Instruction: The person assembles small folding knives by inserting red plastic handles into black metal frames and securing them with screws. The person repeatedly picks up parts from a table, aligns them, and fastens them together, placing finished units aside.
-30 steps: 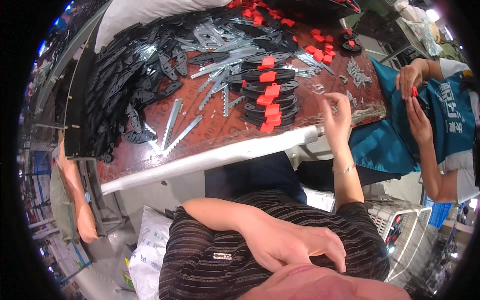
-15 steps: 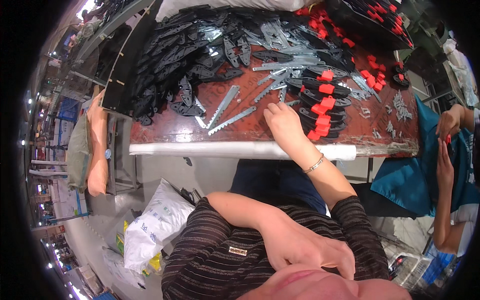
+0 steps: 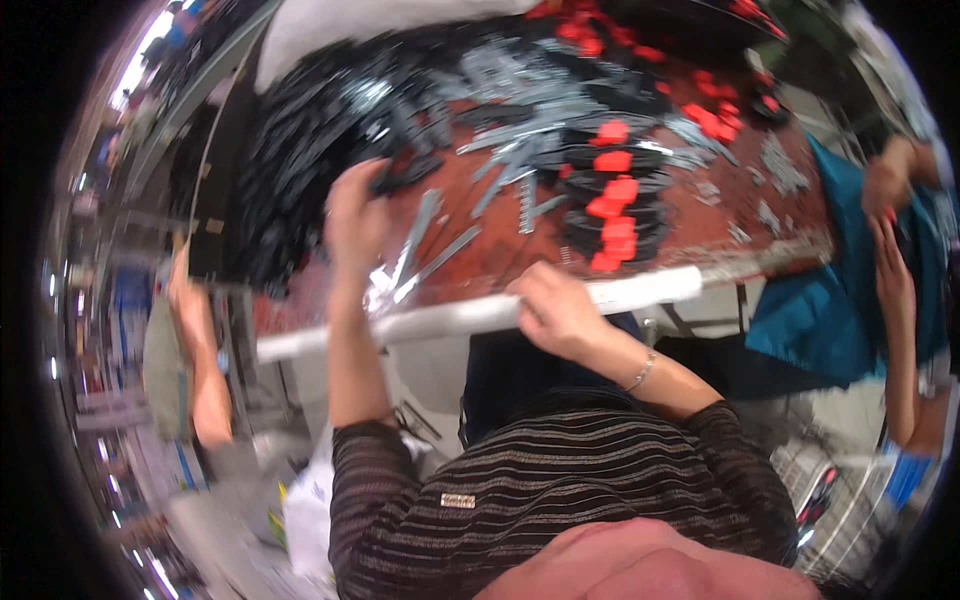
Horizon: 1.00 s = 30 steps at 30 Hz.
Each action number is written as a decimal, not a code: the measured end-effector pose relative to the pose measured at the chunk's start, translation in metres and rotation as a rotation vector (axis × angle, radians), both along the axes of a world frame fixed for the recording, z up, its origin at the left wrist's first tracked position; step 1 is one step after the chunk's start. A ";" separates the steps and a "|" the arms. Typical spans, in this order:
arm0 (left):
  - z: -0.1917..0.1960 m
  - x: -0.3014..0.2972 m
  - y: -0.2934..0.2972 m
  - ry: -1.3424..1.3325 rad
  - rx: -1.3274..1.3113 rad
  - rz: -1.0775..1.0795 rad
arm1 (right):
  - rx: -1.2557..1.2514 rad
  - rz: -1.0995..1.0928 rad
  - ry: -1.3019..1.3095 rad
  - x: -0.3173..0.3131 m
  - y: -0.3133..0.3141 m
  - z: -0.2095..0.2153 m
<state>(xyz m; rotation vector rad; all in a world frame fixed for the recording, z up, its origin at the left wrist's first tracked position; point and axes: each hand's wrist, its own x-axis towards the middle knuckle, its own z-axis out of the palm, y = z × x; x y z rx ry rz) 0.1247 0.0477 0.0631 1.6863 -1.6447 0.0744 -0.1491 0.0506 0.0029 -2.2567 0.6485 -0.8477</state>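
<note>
My left hand (image 3: pixel 355 220) is smeared by motion at the near right side of a heap of black plastic handle shells (image 3: pixel 310 150). Its fingertips are beside a black shell (image 3: pixel 412 176); whether they grip it is unclear. My right hand (image 3: pixel 560 310), with a bracelet at the wrist, is over the table's white-wrapped front edge (image 3: pixel 450 317). Its fingers are curled together, and anything in them is too blurred to make out. Notched metal strips (image 3: pixel 417 235) lie loose between the hands. To the right, black shells with red pieces (image 3: pixel 612 206) are lined up in a row.
More metal strips (image 3: pixel 520 110) are piled at mid-table. Loose red pieces (image 3: pixel 715 118) and small metal parts (image 3: pixel 783 168) lie to the right. A white sack (image 3: pixel 340 35) stands at the back. Another person's hands (image 3: pixel 888 205) are at the far right, beside teal cloth (image 3: pixel 800 330).
My left hand has swung from near my upper body to the black shells. My right hand has drawn back from the strips to the front edge. The whole view has shifted and blurred.
</note>
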 end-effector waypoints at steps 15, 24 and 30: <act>0.009 0.078 -0.045 -0.649 0.233 -0.048 | 0.233 0.010 -0.359 -0.016 -0.004 -0.023; 0.010 -0.018 0.006 0.744 0.141 -0.077 | 0.477 -0.076 -0.547 -0.006 0.001 -0.022; -0.009 -0.141 0.056 1.429 0.397 -0.268 | 0.799 -0.089 -0.836 -0.010 0.007 0.005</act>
